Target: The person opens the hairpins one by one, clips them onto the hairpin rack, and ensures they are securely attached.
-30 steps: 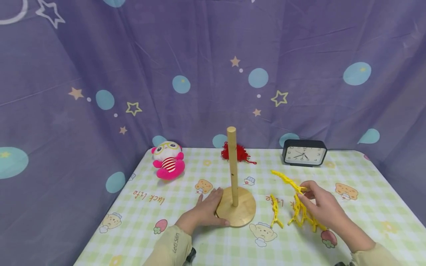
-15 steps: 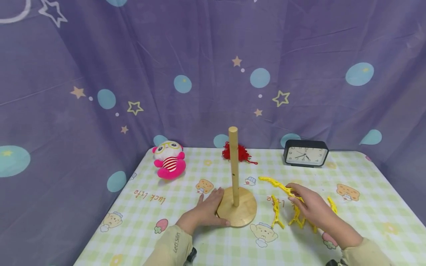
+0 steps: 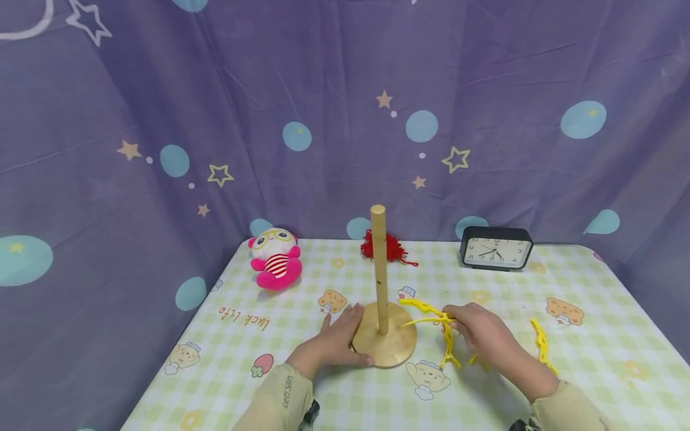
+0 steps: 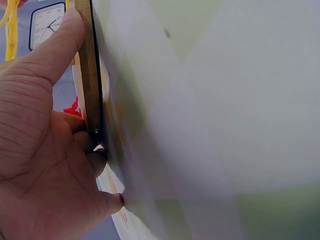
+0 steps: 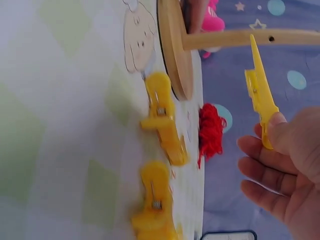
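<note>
My left hand (image 3: 335, 340) holds the left rim of a wooden stand, its thumb at the near edge of the round base (image 3: 396, 347). An upright pole (image 3: 380, 269) rises from that base. Between thumb and fingers, my right hand (image 3: 487, 338) pinches a yellow plastic clothespin (image 5: 263, 92) just right of the pole. Its two long ends spread apart and point toward the pole. Below the hand, another yellow clothespin (image 3: 448, 346) lies on the cloth, and one more (image 3: 541, 342) lies beyond the right forearm. A further one (image 3: 475, 360) is mostly hidden by the hand.
Behind the pole lies a bundle of red yarn (image 3: 396, 248). A black alarm clock (image 3: 496, 250) stands at the back right, and a pink plush panda (image 3: 276, 263) sits at the back left. A purple curtain (image 3: 334, 72) hangs behind the checked tablecloth (image 3: 215, 383).
My right hand has moved left toward the pole with the clothespin, whose two ends now show spread apart. The far-right clothespin has come into view. My left hand stays on the base.
</note>
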A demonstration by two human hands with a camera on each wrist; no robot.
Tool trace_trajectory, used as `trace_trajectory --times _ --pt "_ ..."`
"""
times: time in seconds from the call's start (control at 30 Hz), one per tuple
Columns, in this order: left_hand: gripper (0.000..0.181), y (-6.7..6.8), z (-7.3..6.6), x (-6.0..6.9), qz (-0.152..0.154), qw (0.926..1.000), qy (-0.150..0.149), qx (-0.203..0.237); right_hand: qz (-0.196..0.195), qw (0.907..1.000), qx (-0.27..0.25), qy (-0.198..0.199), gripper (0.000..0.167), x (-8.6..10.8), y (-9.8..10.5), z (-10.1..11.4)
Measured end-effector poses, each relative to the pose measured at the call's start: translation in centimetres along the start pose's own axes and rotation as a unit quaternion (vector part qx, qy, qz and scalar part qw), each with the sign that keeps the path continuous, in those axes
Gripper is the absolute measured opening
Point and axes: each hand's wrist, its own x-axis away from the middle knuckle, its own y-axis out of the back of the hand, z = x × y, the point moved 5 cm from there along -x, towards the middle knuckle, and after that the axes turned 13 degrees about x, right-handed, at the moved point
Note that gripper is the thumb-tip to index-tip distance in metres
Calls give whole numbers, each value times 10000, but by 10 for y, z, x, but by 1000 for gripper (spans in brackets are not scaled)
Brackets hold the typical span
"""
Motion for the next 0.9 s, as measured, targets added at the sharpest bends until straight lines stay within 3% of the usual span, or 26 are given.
trace_trajectory --times 0.17,0.43,0.77,0.9 --pt "114 1 0 0 16 10000 -25 -19 -463 9988 59 128 27 -7 -5 14" --pt "115 0 2 -2 17 10000 -11 -77 -641 9979 -91 59 25 -20 -17 33" --pt "115 -1 2 -1 10 10000 12 -19 -314 9992 -74 248 28 -32 -35 51" --pt "114 0 -1 0 1 10000 10 -33 -385 9989 -77 274 32 -33 -35 53"
